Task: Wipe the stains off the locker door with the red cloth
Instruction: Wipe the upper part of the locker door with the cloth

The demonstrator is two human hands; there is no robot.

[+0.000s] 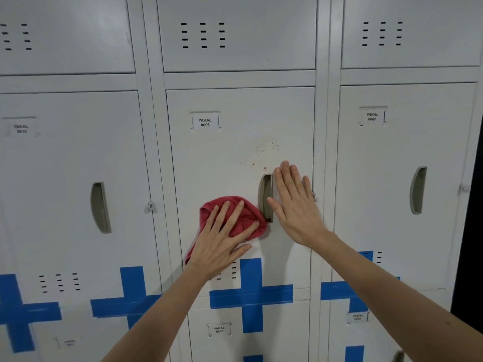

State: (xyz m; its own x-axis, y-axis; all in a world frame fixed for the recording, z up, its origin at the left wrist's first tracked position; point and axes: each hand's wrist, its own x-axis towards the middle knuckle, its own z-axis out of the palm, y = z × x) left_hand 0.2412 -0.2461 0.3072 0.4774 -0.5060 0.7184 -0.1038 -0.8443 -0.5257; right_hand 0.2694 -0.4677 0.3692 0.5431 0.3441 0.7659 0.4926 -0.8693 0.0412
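Note:
The middle locker door, labelled YAKAL 0006, is pale grey. Small brown stains speckle it above the recessed handle. My left hand presses the red cloth flat against the door, just left of the handle and below the stains; part of the cloth hangs under my palm. My right hand lies flat on the door's right edge, fingers up and slightly apart, holding nothing, its fingertips just below and right of the stains.
Neighbouring locker doors stand shut on the left and right, each with a recessed handle. Blue tape crosses mark the lower doors. Vent slots sit in the upper doors. A dark gap runs along the far right.

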